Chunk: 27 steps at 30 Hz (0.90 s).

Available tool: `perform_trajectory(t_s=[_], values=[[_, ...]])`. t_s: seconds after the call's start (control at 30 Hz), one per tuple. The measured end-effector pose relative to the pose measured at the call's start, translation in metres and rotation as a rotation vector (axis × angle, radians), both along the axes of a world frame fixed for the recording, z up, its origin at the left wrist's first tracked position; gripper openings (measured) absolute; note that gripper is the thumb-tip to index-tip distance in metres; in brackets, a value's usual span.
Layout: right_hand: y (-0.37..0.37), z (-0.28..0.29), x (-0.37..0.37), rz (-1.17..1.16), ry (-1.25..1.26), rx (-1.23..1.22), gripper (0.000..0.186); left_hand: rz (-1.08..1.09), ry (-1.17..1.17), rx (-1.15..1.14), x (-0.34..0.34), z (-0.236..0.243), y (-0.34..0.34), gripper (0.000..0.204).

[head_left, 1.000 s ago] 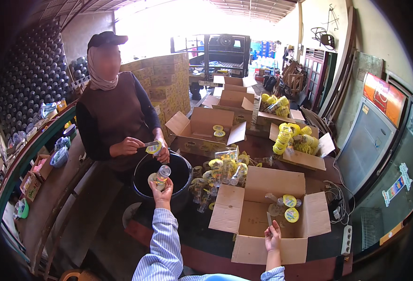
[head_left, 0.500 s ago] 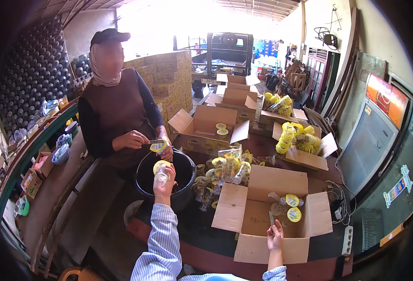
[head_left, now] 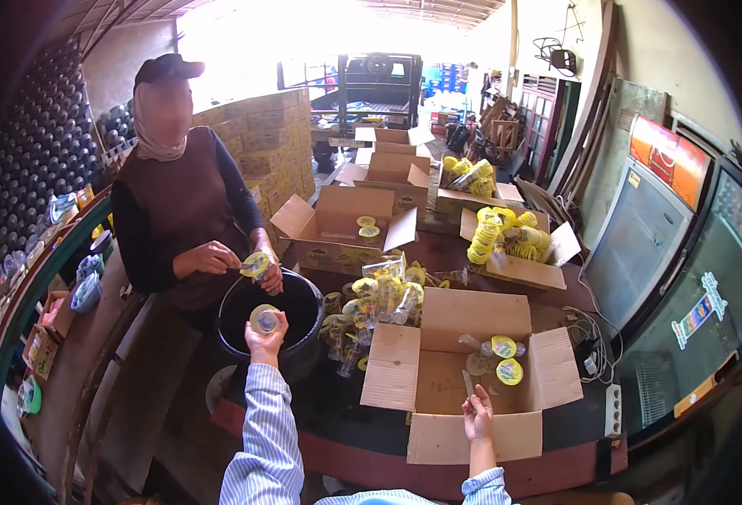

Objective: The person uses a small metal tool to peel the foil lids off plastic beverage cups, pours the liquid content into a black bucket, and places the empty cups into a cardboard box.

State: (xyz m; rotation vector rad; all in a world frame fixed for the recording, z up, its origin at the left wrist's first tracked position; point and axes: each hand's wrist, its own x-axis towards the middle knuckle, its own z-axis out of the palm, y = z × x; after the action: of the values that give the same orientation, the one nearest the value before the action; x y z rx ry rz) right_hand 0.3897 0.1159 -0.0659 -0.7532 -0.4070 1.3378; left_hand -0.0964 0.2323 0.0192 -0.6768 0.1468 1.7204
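My left hand (head_left: 265,340), curled round a cup (head_left: 264,319), has turned the base toward me; my right hand (head_left: 478,416) idly pinches a flat tool (head_left: 468,383).

I see clear, glossy plastic on the cup (head_left: 264,319), left of centre. Carton (head_left: 476,438), lower right of centre: matt brown cardboard. Bucket (head_left: 302,360), left of centre: dark plastic look, slight sheen at rim. Sleeve (head_left: 261,429), bottom: matt woven cloth, creased. Fridge door (head_left: 638,244), right: smooth, glassy. Strip (head_left: 468,384), lower right of centre: I can't tell metal from plastic.
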Motion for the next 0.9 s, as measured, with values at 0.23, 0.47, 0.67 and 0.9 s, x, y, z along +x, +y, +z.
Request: perform_trajectory(t_s=[0.23, 0.47, 0.67, 0.9], values=[[0.002, 0.006, -0.013, 0.029, 0.005, -0.012, 0.030, -0.065, 0.250, 0.253, -0.014, 0.009, -0.014, 0.038], [0.000, 0.011, -0.014, 0.021, -0.013, -0.027, 0.030, -0.970, 1.130, 0.254, -0.046, 0.043, -0.037, 0.051], [0.002, 0.008, -0.010, 0.023, -0.039, -0.017, 0.029, -1.404, 2.732, -0.809, -0.034, 0.121, -0.047, 0.120], [0.002, 0.009, -0.009, 0.015, -0.046, -0.042, 0.029, -1.228, 3.262, -0.717, -0.012, 0.095, -0.073, 0.062]])
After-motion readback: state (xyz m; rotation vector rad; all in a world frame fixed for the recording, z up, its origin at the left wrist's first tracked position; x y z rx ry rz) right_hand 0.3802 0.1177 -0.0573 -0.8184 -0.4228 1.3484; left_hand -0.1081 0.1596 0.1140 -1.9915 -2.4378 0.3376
